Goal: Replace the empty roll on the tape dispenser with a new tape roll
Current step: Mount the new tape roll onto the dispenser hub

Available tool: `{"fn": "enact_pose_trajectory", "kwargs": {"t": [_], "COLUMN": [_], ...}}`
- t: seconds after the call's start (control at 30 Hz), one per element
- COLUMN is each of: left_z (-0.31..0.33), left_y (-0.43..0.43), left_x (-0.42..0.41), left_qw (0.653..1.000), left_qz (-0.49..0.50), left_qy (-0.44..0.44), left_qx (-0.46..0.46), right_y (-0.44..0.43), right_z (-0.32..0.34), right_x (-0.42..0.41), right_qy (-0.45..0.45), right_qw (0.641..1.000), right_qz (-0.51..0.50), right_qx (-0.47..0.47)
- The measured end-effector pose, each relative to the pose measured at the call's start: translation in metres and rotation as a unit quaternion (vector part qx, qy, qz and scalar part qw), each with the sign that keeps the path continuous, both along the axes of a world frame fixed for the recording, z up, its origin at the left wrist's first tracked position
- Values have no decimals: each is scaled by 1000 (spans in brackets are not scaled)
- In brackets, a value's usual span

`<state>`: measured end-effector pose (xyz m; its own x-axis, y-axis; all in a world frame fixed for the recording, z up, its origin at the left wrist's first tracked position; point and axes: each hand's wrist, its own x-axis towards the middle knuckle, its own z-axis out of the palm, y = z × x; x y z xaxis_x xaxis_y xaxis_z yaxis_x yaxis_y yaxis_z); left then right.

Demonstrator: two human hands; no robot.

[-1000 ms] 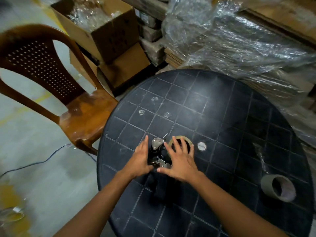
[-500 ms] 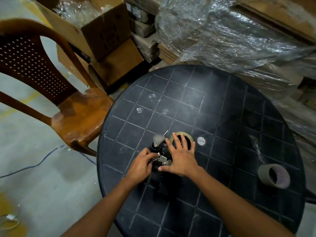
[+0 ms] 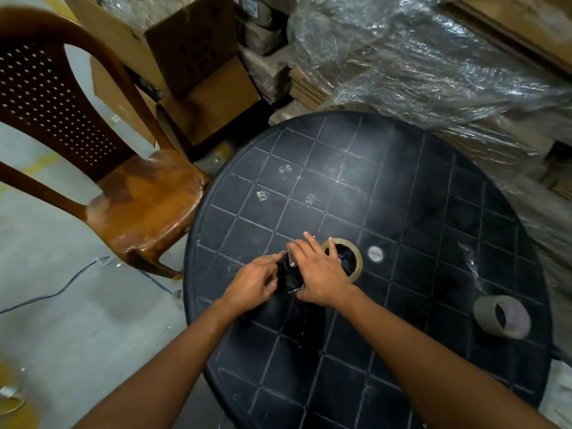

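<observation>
A black tape dispenser with metal parts lies on the round black table, mostly hidden between my hands. A thin tan roll sits on its right end. My right hand lies flat over the dispenser, fingers spread and reaching onto the roll. My left hand is curled at the dispenser's left side, its fingertips touching the black body. A thicker grey-brown tape roll stands on its side near the table's right edge.
A brown plastic chair stands just left of the table. Cardboard boxes and plastic-wrapped stacks crowd behind it. A small silver disc marks the table's centre. A blue cable runs across the floor.
My left hand went from flat beside the dispenser to curled, with fingertips on its body. My right hand slid left, further over the metal parts. The view moved closer.
</observation>
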<state>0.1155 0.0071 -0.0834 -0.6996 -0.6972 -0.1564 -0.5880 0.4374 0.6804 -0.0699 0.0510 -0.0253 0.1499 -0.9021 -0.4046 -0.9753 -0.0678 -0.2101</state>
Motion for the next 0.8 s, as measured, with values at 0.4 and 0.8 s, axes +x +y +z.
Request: {"fn": "enact_pose_trajectory", "kwargs": {"t": [0.4,0.8], "left_z": [4,12], "left_y": [-21,-28], "left_x": [10,5], "left_qw": [998,994], "left_qz": [-53,-31], "left_qy": [-37,-54], "left_qx": [1,87], "right_y": [-1,29], "right_z": [-6,11], "right_x": [1,9], "right_qy": [17,-107], "right_qw": [999,960], "right_qz": [5,-230], "right_qx": [-41,-115]}}
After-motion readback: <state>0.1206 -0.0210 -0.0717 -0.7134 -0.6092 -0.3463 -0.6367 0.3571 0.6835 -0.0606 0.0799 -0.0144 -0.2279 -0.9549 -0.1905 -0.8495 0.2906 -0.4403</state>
